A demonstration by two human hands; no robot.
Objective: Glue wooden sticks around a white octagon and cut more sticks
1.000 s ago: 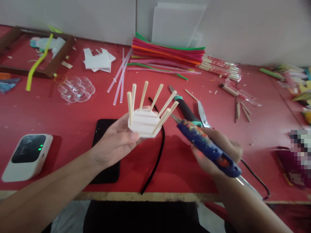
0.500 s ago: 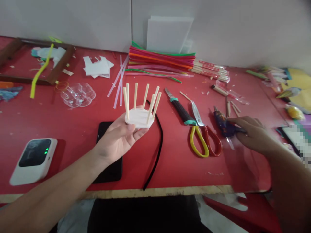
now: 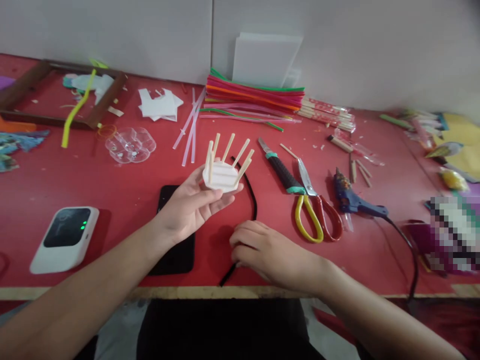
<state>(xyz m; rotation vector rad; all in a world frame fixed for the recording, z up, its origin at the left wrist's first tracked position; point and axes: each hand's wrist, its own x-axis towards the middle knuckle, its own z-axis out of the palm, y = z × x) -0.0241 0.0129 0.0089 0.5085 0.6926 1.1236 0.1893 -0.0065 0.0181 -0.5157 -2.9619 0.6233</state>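
My left hand (image 3: 197, 202) grips a small white many-sided base (image 3: 222, 177) by its near edge, thumb in front and fingers beneath. Several short wooden sticks (image 3: 228, 147) stand up around the rim of this base, which is tilted toward me. Closed over the middle of a black pipe cleaner (image 3: 254, 195) on the table is my right hand (image 3: 262, 250); its fingertips are partly hidden. Both ends of the pipe cleaner show beyond the hand. A blue glue gun (image 3: 348, 200) lies to the right, beside scissors (image 3: 311, 205) and a knife with a black handle (image 3: 281, 170).
A black phone (image 3: 174, 257) lies under my left forearm, with a white device (image 3: 65, 240) further left. Behind are coloured pipe cleaners (image 3: 255, 97), pink strips (image 3: 191, 130), paper scraps (image 3: 161, 105), a clear plastic palette (image 3: 131, 145), a brown frame (image 3: 45, 117) and packaged chopsticks (image 3: 328, 112).
My right hand has left the glue gun and moved left onto the black pipe cleaner. My left hand has tipped the white base toward me. The view has shifted slightly.
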